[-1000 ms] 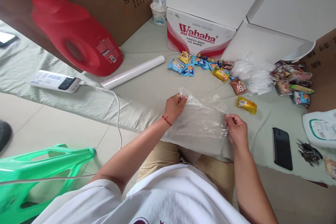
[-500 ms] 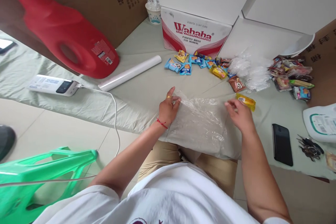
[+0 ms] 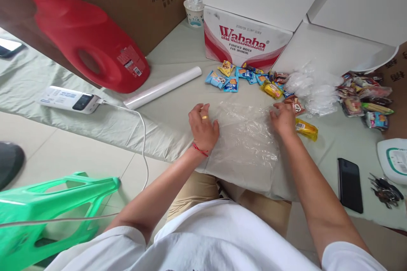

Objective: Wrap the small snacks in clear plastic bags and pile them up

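Observation:
A clear plastic sheet or bag (image 3: 244,139) lies flat and wrinkled on the cloth-covered table in front of me. At its left edge is my left hand (image 3: 204,128), fingers apart and curled slightly, a ring on one finger. My right hand (image 3: 282,119) rests at the sheet's upper right corner; its fingertips are bent down and whether they pinch the film is unclear. Just right of that hand lies a yellow-wrapped snack (image 3: 306,129). Beyond the sheet are blue snack packets (image 3: 231,84), a yellow packet (image 3: 226,67) and a brown packet (image 3: 295,105).
A white roll (image 3: 163,88), a red jug (image 3: 92,46) and a power bank (image 3: 68,99) with a cable lie left. Behind stands a Wahaha box (image 3: 244,40). Crumpled clear plastic (image 3: 314,89), a phone (image 3: 350,185) and keys (image 3: 386,190) are right. A green stool (image 3: 57,203) stands lower left.
My left hand has turned palm down with its fingers more spread. My right hand has moved up to the sheet's upper corner, and the sheet is spread flatter. The view has shifted slightly.

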A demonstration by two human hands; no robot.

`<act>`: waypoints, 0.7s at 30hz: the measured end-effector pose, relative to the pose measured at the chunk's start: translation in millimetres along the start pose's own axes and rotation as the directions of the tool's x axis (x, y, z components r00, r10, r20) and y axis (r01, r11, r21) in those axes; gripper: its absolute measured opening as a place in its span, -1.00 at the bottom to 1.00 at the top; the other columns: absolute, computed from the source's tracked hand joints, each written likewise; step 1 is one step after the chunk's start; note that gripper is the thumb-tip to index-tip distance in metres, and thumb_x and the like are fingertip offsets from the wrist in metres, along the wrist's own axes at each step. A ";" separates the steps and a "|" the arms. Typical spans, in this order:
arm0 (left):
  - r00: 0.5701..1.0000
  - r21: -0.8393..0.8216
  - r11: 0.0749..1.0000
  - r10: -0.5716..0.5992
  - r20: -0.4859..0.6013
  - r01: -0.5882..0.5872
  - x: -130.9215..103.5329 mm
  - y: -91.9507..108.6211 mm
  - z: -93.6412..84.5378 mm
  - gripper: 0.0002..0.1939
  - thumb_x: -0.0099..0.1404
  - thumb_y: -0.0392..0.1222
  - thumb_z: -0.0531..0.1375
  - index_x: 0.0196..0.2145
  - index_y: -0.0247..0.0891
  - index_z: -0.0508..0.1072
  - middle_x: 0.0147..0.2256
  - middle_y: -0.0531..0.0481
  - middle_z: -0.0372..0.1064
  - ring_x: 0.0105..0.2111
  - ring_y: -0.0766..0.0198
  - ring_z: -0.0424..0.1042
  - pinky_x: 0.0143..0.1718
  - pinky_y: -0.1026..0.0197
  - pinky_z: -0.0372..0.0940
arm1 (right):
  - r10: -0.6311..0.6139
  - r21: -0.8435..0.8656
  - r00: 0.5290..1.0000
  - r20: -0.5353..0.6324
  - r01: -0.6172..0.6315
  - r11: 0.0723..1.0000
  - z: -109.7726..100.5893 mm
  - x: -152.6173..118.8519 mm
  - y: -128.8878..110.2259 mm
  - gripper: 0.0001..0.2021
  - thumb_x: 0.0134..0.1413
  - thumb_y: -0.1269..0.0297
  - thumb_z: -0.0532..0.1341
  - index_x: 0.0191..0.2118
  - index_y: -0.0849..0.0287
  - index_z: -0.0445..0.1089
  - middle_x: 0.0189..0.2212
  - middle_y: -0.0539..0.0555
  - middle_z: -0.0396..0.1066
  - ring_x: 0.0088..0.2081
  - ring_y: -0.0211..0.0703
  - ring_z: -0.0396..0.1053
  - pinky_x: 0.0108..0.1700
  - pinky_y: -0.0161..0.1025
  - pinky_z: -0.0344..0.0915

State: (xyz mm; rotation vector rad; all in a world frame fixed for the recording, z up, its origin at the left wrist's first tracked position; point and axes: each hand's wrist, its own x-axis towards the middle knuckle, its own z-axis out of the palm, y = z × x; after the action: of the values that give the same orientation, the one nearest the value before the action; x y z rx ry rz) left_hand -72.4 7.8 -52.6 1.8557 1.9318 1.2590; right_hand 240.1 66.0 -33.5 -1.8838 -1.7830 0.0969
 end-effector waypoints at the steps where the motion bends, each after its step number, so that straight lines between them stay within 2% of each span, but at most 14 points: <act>1: 0.994 0.011 0.994 0.105 0.030 -0.106 0.4 4.3 -1.4 -0.53 0.28 -0.29 0.21 0.15 -0.30 0.46 0.18 -0.36 0.38 0.26 -0.14 0.31 0.31 -0.21 0.14 | -0.054 -0.005 0.998 -0.030 0.054 0.999 -3.3 -4.9 -7.0 -0.69 0.20 0.19 0.19 -0.05 0.19 0.56 -0.07 0.29 0.49 0.04 0.17 0.33 0.19 0.15 0.25; 2: 0.970 -0.008 0.975 0.221 0.101 -0.221 1.4 8.4 -2.2 -0.61 0.33 -0.30 0.16 0.10 -0.23 0.51 0.14 -0.29 0.44 0.27 -0.10 0.32 0.34 -0.21 0.10 | -0.121 0.001 0.992 -0.035 0.121 0.993 -5.4 -12.3 -15.4 -0.68 0.27 0.19 0.16 0.00 0.17 0.55 -0.01 0.29 0.48 0.10 0.18 0.33 0.23 0.18 0.22; 4: 0.866 -0.089 0.911 0.411 0.285 -0.403 5.0 14.5 -1.4 -0.65 0.44 -0.28 0.07 0.07 -0.15 0.55 0.11 -0.19 0.52 0.28 -0.01 0.35 0.38 -0.18 0.05 | -0.281 0.038 0.959 0.036 0.280 0.959 -5.1 -32.6 -31.6 -0.62 0.38 0.16 0.09 0.12 0.16 0.51 0.12 0.30 0.46 0.18 0.17 0.32 0.29 0.19 0.21; 5: 0.809 -0.112 0.886 0.457 0.370 -0.449 7.3 15.6 0.3 -0.63 0.48 -0.24 0.05 0.12 -0.15 0.53 0.15 -0.19 0.51 0.32 0.00 0.33 0.40 -0.19 0.01 | -0.355 0.061 0.929 0.102 0.351 0.935 -3.0 -43.5 -37.1 -0.58 0.42 0.12 0.07 0.21 0.17 0.47 0.20 0.30 0.43 0.24 0.17 0.31 0.32 0.19 0.21; 6: 0.770 -0.102 0.879 0.459 0.443 -0.466 9.6 15.2 2.5 -0.60 0.51 -0.18 0.04 0.19 -0.16 0.50 0.24 -0.21 0.45 0.36 -0.02 0.28 0.43 -0.23 -0.05 | -0.407 0.076 0.896 0.178 0.399 0.914 0.1 -53.6 -39.4 -0.52 0.44 0.08 0.06 0.30 0.17 0.39 0.29 0.30 0.36 0.31 0.17 0.26 0.35 0.20 0.18; 7: 0.752 -0.059 0.885 0.425 0.504 -0.461 11.6 13.4 4.8 -0.56 0.53 -0.12 0.03 0.27 -0.18 0.44 0.33 -0.24 0.35 0.41 -0.06 0.21 0.46 -0.30 -0.12 | -0.432 0.076 0.867 0.249 0.428 0.901 3.4 -61.9 -38.2 -0.46 0.45 0.04 0.04 0.38 0.18 0.30 0.37 0.29 0.27 0.38 0.17 0.20 0.39 0.21 0.14; 9: 0.740 0.066 0.895 0.321 0.590 -0.441 13.8 7.0 7.7 -0.46 0.55 0.00 0.00 0.39 -0.18 0.31 0.46 -0.27 0.12 0.47 -0.12 0.08 0.46 -0.42 -0.26 | -0.398 0.010 0.847 0.353 0.422 0.907 8.4 -70.3 -26.2 -0.37 0.48 -0.02 -0.02 0.48 0.20 0.14 0.47 0.27 0.13 0.47 0.19 0.06 0.46 0.26 0.02; 10: 0.732 0.121 0.889 0.278 0.622 -0.441 13.9 3.4 7.9 -0.41 0.56 0.06 -0.02 0.43 -0.17 0.25 0.49 -0.28 0.02 0.50 -0.12 0.02 0.46 -0.46 -0.32 | -0.343 -0.051 0.862 0.372 0.388 0.920 9.0 -70.4 -17.2 -0.35 0.49 -0.03 -0.05 0.51 0.21 0.10 0.49 0.27 0.08 0.49 0.21 0.02 0.48 0.30 -0.04; 13: 0.729 0.237 0.860 0.203 0.654 -0.452 11.8 -4.2 4.4 -0.28 0.57 0.21 -0.12 0.51 -0.21 0.08 0.54 -0.30 -0.19 0.54 -0.12 -0.13 0.45 -0.51 -0.40 | -0.149 -0.222 0.940 0.307 0.223 0.949 3.2 -61.8 7.0 -0.32 0.51 -0.03 -0.13 0.52 0.30 0.05 0.51 0.35 0.00 0.51 0.26 -0.04 0.46 0.35 -0.05; 15: 0.739 0.276 0.848 0.185 0.647 -0.453 10.3 -5.3 1.5 -0.20 0.55 0.28 -0.14 0.53 -0.23 0.02 0.54 -0.31 -0.24 0.55 -0.17 -0.19 0.44 -0.53 -0.42 | -0.126 -0.254 0.962 0.243 0.189 0.949 -3.4 -57.8 11.1 -0.32 0.51 -0.02 -0.13 0.51 0.33 0.06 0.51 0.39 -0.02 0.52 0.26 -0.04 0.45 0.31 0.01; 17: 0.735 0.273 0.842 0.197 0.649 -0.466 9.4 -4.8 0.1 -0.20 0.53 0.32 -0.13 0.53 -0.18 0.04 0.55 -0.25 -0.23 0.55 -0.20 -0.22 0.43 -0.56 -0.45 | -0.242 -0.213 0.932 0.270 0.303 0.929 -7.9 -59.2 5.2 -0.35 0.52 0.00 -0.12 0.51 0.26 0.09 0.52 0.32 -0.02 0.53 0.19 -0.05 0.47 0.25 0.00; 19: 0.715 0.242 0.838 0.227 0.661 -0.489 9.1 -4.5 0.1 -0.23 0.52 0.33 -0.11 0.52 -0.10 0.08 0.55 -0.18 -0.20 0.55 -0.19 -0.22 0.42 -0.58 -0.48 | -0.387 -0.136 0.847 0.364 0.459 0.878 -9.0 -62.4 -4.9 -0.41 0.52 0.01 -0.08 0.49 0.13 0.16 0.51 0.19 0.05 0.52 0.13 -0.03 0.50 0.25 -0.05; 20: 0.707 0.225 0.837 0.242 0.665 -0.498 9.0 -4.7 0.4 -0.23 0.52 0.33 -0.10 0.51 -0.09 0.09 0.55 -0.17 -0.20 0.55 -0.18 -0.21 0.42 -0.58 -0.50 | -0.421 -0.108 0.814 0.400 0.498 0.861 -8.5 -62.6 -9.7 -0.44 0.52 0.02 -0.07 0.46 0.08 0.21 0.48 0.15 0.12 0.51 0.13 0.01 0.50 0.27 -0.05; 21: 0.702 0.212 0.838 0.254 0.665 -0.503 8.9 -5.1 0.7 -0.22 0.52 0.33 -0.08 0.51 -0.09 0.08 0.55 -0.18 -0.21 0.54 -0.17 -0.19 0.42 -0.57 -0.50 | -0.422 -0.096 0.810 0.408 0.498 0.862 -7.6 -61.0 -14.1 -0.46 0.52 0.03 -0.07 0.42 0.07 0.29 0.44 0.14 0.21 0.48 0.14 0.08 0.48 0.30 -0.01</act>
State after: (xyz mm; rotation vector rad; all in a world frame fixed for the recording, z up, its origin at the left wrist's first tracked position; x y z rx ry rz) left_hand -77.5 16.7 -52.7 2.5503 1.5158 0.2204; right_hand 223.0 5.6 -39.7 -1.5667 -2.5612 0.1067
